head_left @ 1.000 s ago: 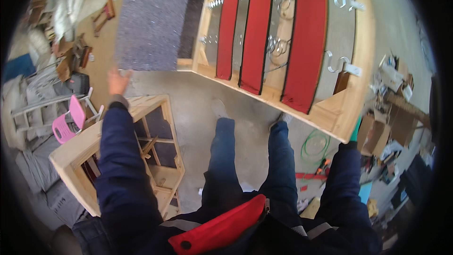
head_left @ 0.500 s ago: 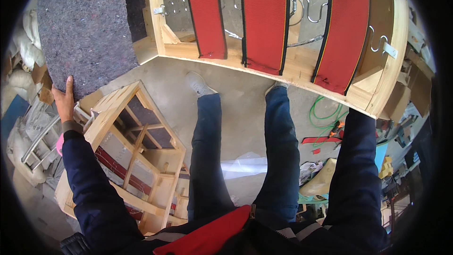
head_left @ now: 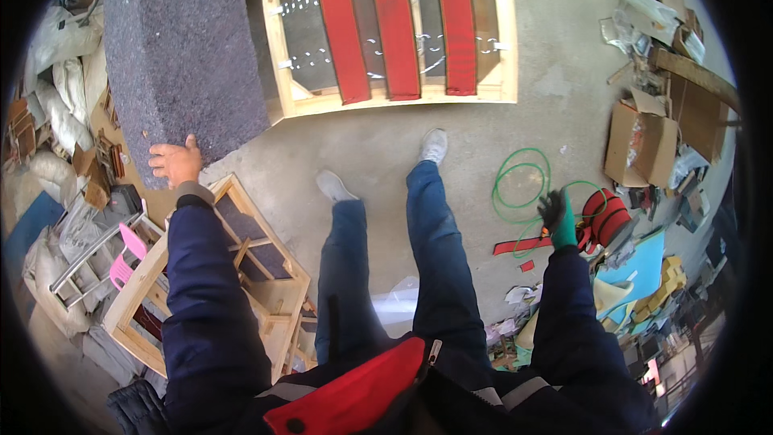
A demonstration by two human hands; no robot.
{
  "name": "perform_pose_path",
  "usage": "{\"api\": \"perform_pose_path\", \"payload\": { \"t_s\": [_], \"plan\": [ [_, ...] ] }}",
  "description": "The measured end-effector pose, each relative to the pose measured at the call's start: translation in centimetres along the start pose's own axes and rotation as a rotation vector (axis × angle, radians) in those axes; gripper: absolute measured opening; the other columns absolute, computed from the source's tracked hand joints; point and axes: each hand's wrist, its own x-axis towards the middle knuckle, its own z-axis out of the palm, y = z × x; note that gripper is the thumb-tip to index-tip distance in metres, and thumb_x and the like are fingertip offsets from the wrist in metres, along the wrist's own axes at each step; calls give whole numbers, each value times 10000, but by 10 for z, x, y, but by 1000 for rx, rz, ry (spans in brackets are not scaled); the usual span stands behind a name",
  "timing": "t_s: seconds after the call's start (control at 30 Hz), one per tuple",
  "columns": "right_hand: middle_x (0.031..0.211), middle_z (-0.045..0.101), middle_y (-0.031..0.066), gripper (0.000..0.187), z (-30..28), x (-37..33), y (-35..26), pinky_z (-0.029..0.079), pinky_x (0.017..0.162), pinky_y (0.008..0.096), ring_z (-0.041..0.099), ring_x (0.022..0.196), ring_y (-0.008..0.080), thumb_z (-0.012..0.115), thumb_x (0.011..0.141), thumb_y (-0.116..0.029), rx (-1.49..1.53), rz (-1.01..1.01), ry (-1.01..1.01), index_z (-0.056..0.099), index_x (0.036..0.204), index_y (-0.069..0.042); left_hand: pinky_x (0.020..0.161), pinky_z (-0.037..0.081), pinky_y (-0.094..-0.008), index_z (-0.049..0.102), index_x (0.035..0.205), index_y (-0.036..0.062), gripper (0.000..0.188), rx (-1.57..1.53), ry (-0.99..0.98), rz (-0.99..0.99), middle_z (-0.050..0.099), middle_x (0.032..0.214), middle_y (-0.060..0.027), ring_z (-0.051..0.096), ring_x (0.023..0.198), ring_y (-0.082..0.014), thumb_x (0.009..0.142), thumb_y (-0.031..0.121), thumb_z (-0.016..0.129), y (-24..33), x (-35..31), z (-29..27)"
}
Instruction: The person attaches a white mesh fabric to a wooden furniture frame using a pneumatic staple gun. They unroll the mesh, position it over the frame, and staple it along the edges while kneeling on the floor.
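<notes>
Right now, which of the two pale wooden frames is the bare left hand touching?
The upper frame: the left hand touches its grey felt covering, beside three red webbing straps. The other frame, lower left, is partly hidden by the left sleeve.

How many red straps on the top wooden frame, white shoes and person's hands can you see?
Red straps on the top wooden frame: 3
White shoes: 2
Bare left hand plus gloved right hand: 2
Total: 7

Floor (head_left: 475,157) is grey concrete, a bit blotchy. Pink chair (head_left: 133,242) at roughly half past 8 (love the colour, ngl), pale bulky sacks (head_left: 60,40) around 10, open cardboard box (head_left: 618,138) between 2 and 3. Clutter (head_left: 668,362) near 4 o'clock is too blurry to call.
</notes>
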Motion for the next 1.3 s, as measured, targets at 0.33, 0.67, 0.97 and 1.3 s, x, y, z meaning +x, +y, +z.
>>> {"api": "perform_pose_path", "payload": {
  "t_s": [0.33, 0.67, 0.97, 1.3],
  "plan": [
    [1161, 710, 112, 338, -145, -151, 121, 578, 722, 434, 756, 949, 285, 611, 1052, -319, -850, 213, -372, 603, 1302, -90, 1127, 470, -454, 598, 1435, -10, 690, -555, -153, 571, 610, 1448, -266, 593, 1351, -394, 962, 478, 715, -40, -55, -58],
    [1272, 698, 104, 402, -14, -181, 37, 565, 961, 363, 715, 1113, 239, 628, 1072, -297, -962, -142, -421, 649, 1373, -31, 1081, 506, -418, 657, 1371, 29, 485, -1041, -1092, 502, 691, 1361, -187, 660, 1254, -338, 1047, 389, 662, -304, -598, 40],
    [1349, 689, 128, 445, 122, -226, 143, 567, 978, 375, 721, 1149, 274, 623, 1083, -329, -1409, -141, -810, 619, 1414, -32, 1025, 514, -511, 716, 1217, 83, 357, -794, -1072, -570, 695, 1293, -200, 622, 1249, -390, 1044, 346, 548, -617, -1127, 76],
    [1358, 701, 88, 434, 34, -267, 318, 529, 987, 347, 715, 1173, 231, 582, 1090, -340, -1728, -27, -1065, 626, 1425, -68, 950, 577, -423, 756, 1113, 11, 325, -903, -930, -568, 756, 1142, -168, 711, 1103, -327, 960, 294, 702, -612, -1346, 111]
  ]
}}
